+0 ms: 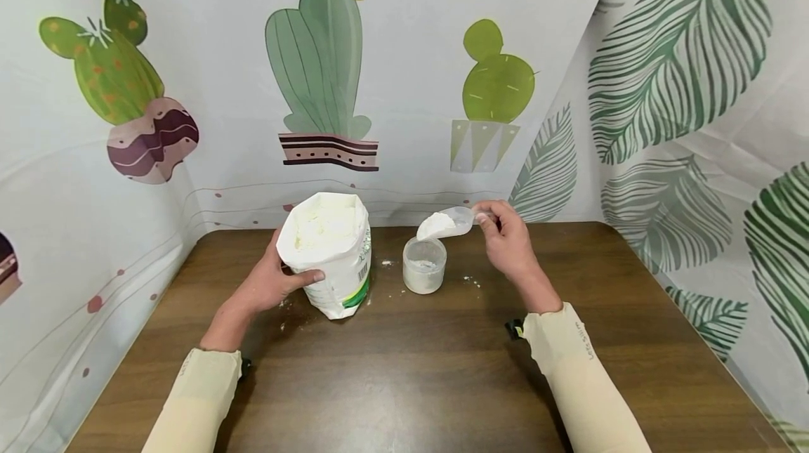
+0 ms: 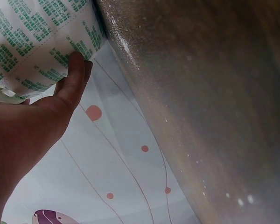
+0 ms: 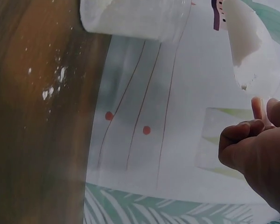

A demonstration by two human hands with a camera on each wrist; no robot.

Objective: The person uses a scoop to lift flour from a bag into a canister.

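One open bag (image 1: 347, 267) gripped by the left hand (image 1: 272, 283), one loaded scoop (image 1: 464, 218) pinched by the right hand (image 1: 509, 241), one cup (image 1: 414, 281) set between them.

Bright head view, pale glare on the table (image 1: 379, 400); dimmer, softer wrist views

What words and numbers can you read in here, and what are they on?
Right sleeve: handwriting, maybe "Lets" at the start; the rest is too blurred.
Left sleeve: handwriting, too small to read.
White bag: green print, too blurred to read; the barcode shows no readable numbers.
Cup and scoop: I see no words.
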